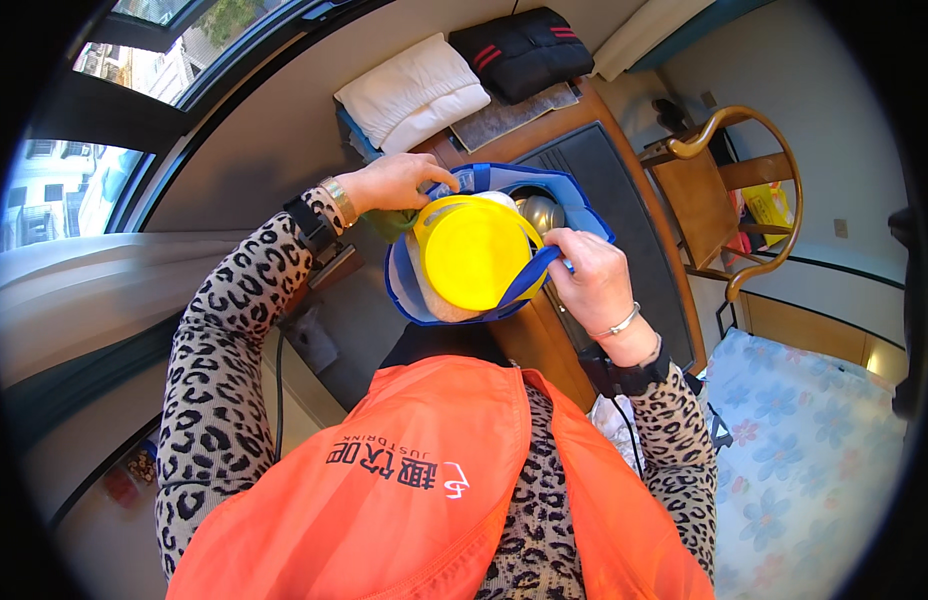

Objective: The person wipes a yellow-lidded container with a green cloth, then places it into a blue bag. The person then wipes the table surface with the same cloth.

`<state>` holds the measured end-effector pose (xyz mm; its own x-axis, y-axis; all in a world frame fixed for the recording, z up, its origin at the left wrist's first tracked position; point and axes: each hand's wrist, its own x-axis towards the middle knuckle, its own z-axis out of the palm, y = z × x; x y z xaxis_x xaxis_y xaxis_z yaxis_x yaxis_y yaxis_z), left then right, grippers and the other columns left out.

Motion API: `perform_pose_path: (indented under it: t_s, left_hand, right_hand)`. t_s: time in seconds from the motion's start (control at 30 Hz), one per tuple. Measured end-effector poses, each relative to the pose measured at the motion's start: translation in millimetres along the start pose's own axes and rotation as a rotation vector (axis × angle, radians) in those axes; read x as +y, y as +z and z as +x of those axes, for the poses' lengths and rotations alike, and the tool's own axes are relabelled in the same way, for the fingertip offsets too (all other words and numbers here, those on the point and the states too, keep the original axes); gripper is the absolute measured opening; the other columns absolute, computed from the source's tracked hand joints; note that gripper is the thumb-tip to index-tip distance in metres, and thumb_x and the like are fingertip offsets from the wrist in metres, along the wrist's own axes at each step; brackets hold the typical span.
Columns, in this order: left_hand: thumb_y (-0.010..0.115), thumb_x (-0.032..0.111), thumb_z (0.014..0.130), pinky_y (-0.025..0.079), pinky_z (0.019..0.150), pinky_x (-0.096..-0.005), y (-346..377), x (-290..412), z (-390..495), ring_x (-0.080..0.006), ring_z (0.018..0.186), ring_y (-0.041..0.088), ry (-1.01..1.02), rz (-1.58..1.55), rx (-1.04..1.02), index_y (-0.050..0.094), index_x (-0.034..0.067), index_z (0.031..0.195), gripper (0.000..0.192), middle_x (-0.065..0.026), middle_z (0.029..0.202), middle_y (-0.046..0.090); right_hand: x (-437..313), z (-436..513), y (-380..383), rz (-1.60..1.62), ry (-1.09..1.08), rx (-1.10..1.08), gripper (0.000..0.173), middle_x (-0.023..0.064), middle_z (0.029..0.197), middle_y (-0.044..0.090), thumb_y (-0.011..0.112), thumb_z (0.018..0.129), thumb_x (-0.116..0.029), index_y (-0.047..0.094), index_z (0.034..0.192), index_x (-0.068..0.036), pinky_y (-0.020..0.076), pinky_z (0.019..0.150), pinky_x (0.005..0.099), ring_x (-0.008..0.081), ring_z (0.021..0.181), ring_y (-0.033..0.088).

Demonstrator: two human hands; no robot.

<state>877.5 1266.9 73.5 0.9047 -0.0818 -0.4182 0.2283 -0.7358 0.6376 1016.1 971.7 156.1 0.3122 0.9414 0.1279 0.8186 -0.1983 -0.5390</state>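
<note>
A blue bag [588,208] stands with its mouth spread in front of me. Inside sits a container with a round yellow lid [475,255], and a shiny metal vessel [541,213] is beside it. My right hand [595,276] grips a blue strap [525,276] that crosses the lid's right edge. At the bag's far left rim is my left hand [393,184], fingers bent down near the lid; whether they pinch anything is hidden. Something green [393,223] shows just below that hand.
Behind the bag is a wooden desk [636,142] with a dark inlaid top. A folded white textile [415,94] and a black padded item [520,52] lie at its far end. To the right are a wooden armchair [693,195] and a flowered bed cover [786,450]. A window is at left.
</note>
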Motion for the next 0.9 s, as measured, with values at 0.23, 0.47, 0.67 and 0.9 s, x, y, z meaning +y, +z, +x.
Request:
perform_pose_path:
  t_s: [0.23,0.47,0.67,0.9]
  left_hand:
    - [0.070,0.020,0.093,0.056,0.082,-0.0385,8.7,8.9,5.7,-0.0330,0.105,0.067,-0.224,0.483,-0.169,0.069,0.020,0.134,0.041,-0.0137,0.122,0.065]
    - [0.076,0.026,0.080,0.056,0.086,-0.0400,-0.7,-3.7,14.2,-0.0315,0.101,0.070,-0.139,0.306,-0.171,0.074,0.007,0.119,0.042,-0.0161,0.108,0.075]
    - [0.076,0.016,0.093,0.053,0.083,-0.0279,-29.9,12.3,-18.7,-0.0108,0.091,0.062,-0.184,-0.673,-0.009,0.072,0.003,0.109,0.022,-0.0009,0.095,0.070]
    - [0.073,0.019,0.097,0.053,0.085,-0.0314,-39.7,85.7,-42.5,-0.0150,0.090,0.064,0.344,-0.459,0.043,0.069,-0.004,0.111,0.028,-0.0091,0.097,0.071]
  right_hand:
    - [-7.7,31.8,14.5,-0.074,-0.081,0.159,0.029,0.0137,0.096,0.062,0.076,0.084,-0.016,0.065,0.107,-0.003,0.0530,0.081,0.0432,0.0351,0.093,0.061]
    - [-11.3,33.9,26.4,0.140,0.171,-0.177,0.031,0.0196,0.103,0.071,0.070,0.081,-0.008,0.068,0.110,0.000,0.0551,0.088,0.0439,0.0383,0.098,0.068]
    - [-8.3,27.9,22.9,0.051,-0.021,-0.115,0.035,0.0166,0.110,0.068,0.070,0.076,0.001,0.067,0.110,-0.003,0.0541,0.089,0.0420,0.0373,0.107,0.064]
    - [-12.7,60.5,32.4,0.277,-0.330,-0.047,0.072,0.0202,0.130,0.061,0.074,0.068,0.003,0.054,0.137,0.000,0.0445,0.110,0.0451,0.0386,0.125,0.057]
